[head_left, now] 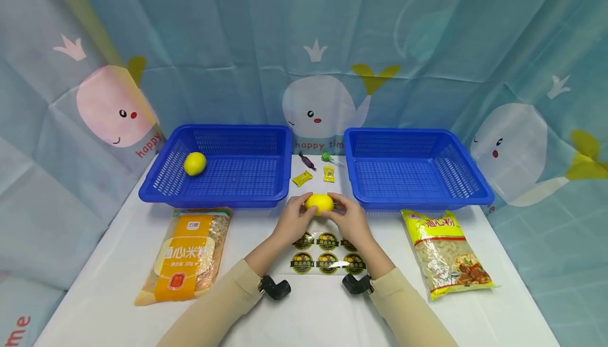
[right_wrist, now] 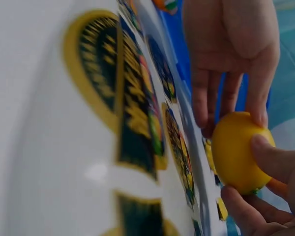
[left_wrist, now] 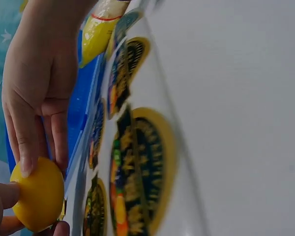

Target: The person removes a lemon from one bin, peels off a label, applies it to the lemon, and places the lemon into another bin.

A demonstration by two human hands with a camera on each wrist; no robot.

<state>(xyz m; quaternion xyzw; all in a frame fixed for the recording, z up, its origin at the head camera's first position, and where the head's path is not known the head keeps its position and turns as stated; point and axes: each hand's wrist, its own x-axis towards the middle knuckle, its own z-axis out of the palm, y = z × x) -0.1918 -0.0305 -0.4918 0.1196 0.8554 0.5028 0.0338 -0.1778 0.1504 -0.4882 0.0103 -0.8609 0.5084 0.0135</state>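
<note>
A yellow lemon [head_left: 319, 204] is held between both hands at the middle of the table, above the top edge of a sticker sheet [head_left: 328, 246]. My left hand [head_left: 293, 220] grips its left end and my right hand [head_left: 350, 219] its right end, thumbs towards me. The right wrist view shows a small green spot at one end of the lemon [right_wrist: 241, 152]. In the left wrist view the lemon [left_wrist: 38, 194] has fingers of both hands on it. Round dark labels with gold rims cover the sheet; the forearms hide some of them.
A blue basket [head_left: 214, 199] at left holds another lemon [head_left: 195, 163]; a second blue basket [head_left: 423, 203] stands at right. Between them lie wrapped candies [head_left: 329, 174] and a green lollipop [head_left: 326, 157]. Pasta bags lie at left [head_left: 182, 257] and right [head_left: 446, 252].
</note>
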